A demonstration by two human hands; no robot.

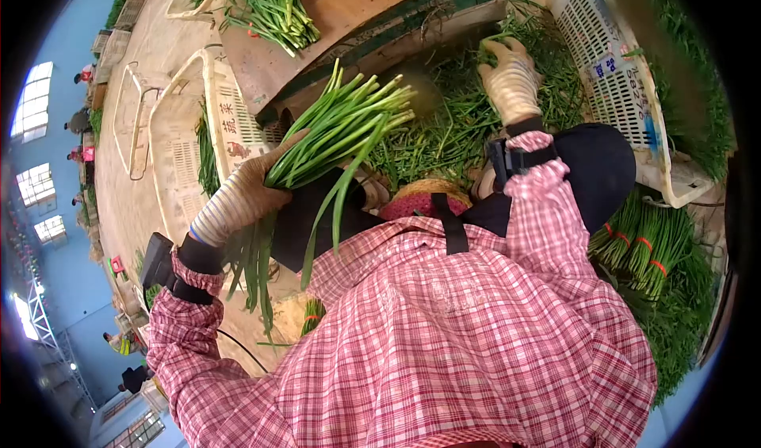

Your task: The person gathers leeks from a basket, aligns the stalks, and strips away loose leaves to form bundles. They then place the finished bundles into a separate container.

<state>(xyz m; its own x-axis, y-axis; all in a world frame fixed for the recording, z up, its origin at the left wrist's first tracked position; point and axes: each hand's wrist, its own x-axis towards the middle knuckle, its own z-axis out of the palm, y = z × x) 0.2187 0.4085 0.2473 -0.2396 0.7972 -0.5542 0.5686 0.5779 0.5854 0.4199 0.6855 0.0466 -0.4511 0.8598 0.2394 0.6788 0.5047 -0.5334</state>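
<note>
My left hand (246, 193), in a ribbed glove, is closed around a thick bunch of green chives (342, 127). The stalks fan up to the right and some leaves droop below the hand. My right hand (512, 79), also gloved, reaches into a loose pile of chives (444, 135), its fingers curled down on some stalks. Both arms wear pink plaid sleeves with dark cuffs.
A white plastic crate (620, 75) stands at the right, with chive bundles tied with red bands (644, 248) below it. Another white crate (181, 135) lies at the left. A brown board (349, 4) at the top carries more chives (273, 8). Other people stand far left.
</note>
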